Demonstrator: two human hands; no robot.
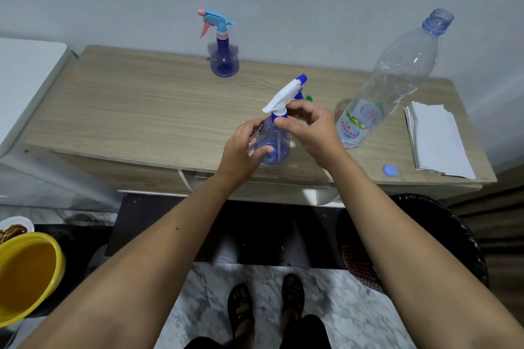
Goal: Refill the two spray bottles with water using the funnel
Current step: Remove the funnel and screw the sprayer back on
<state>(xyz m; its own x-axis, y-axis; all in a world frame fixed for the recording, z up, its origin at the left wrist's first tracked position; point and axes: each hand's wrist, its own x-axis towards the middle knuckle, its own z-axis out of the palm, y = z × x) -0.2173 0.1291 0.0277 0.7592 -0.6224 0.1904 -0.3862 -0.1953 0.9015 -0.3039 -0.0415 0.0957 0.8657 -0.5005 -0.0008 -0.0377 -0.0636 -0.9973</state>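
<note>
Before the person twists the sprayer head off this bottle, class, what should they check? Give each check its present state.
1. Bottle body held steady: ok. The left hand holds the near spray bottle around its body.
2. Grip on the collar: ok. The right hand pinches the blue collar under the white sprayer head.
3. Water ready: ok. The big water bottle stands open, its cap lying on the table; how much water is left, cannot tell.
4. Funnel within reach: cannot tell. Only a green edge shows behind the right hand.
5. Second spray bottle upright, out of the way: ok.
</note>
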